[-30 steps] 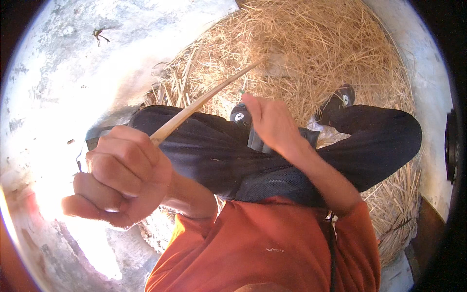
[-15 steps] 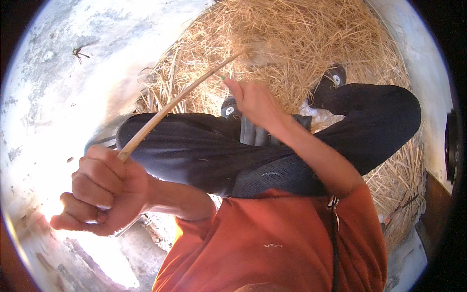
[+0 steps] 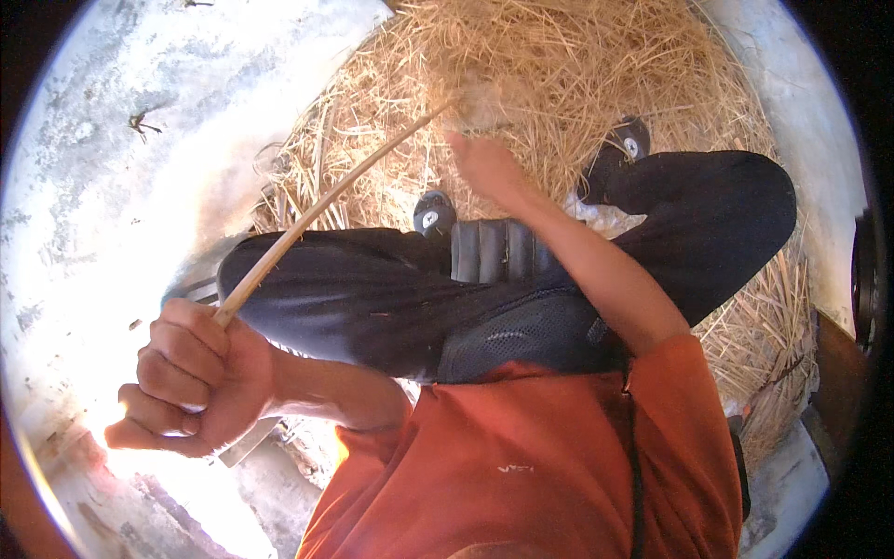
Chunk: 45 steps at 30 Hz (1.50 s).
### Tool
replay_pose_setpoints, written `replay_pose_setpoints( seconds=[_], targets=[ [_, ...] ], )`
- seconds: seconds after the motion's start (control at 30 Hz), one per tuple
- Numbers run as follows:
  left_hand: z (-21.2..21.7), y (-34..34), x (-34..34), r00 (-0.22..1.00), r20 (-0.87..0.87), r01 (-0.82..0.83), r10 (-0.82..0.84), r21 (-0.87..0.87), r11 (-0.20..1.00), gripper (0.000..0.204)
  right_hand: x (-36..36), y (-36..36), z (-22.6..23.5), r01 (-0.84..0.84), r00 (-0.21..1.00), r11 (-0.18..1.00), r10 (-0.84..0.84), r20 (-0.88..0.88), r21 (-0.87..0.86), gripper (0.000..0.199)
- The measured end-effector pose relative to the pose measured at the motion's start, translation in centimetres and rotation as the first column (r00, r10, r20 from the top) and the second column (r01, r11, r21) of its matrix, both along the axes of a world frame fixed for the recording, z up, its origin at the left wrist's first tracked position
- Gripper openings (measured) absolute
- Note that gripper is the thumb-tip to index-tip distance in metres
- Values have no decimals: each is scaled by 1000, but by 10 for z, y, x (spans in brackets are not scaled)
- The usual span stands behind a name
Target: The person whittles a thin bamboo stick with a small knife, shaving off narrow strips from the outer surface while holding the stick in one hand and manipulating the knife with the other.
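My left hand [image 3: 196, 377], at the lower left, is closed in a fist round the thick end of a long, pale wooden stick [image 3: 326, 200]. The stick slants up and to the right over my left knee and thins toward its far tip, above the straw. Near that tip is my right hand [image 3: 492, 172], slightly blurred, with its fingers curled in. Whatever the right fingers hold, if anything, is hidden. A gap shows between this hand and the stick.
Loose straw [image 3: 577, 65] covers the floor ahead and to the right. My legs in dark trousers [image 3: 354, 289] are bent outward, with dark shoes [image 3: 432, 216] at the straw. A pale, stained wall-like surface [image 3: 93, 177] curves along the left.
My right hand has shifted a little right and up, away from the stick. My left hand still grips the stick, which sits slightly lower in the picture.
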<state>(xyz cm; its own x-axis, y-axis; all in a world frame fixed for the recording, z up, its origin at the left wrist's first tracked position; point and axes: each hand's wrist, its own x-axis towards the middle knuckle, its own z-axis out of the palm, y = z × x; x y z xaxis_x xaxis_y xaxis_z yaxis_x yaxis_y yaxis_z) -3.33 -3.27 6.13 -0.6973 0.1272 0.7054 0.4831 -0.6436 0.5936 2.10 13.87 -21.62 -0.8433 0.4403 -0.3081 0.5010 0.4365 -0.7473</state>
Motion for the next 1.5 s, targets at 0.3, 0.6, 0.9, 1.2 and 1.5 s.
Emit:
replay_pose_setpoints(
  seconds=[0.3,0.6,0.9,1.2,1.5],
  targets=[
    [-2,3,3,927,225,-334,300,130,934,48,7,1,96,178,934,933,-260,-244,-313,45],
    [-3,0,18,920,200,-352,337,44,935,49,52,-73,225,-284,907,908,150,-394,-308,18],
    [-7,-9,16,977,61,-203,203,-11,979,35,48,-88,193,-169,909,984,131,-395,-64,28],
    [-3,-3,8,977,63,-202,204,-44,978,48,50,-73,199,-204,900,979,194,-391,19,29],
    [0,-1,18,997,-49,50,-59,-165,985,46,55,-70,197,-156,922,987,138,-361,-23,32]
  ],
)
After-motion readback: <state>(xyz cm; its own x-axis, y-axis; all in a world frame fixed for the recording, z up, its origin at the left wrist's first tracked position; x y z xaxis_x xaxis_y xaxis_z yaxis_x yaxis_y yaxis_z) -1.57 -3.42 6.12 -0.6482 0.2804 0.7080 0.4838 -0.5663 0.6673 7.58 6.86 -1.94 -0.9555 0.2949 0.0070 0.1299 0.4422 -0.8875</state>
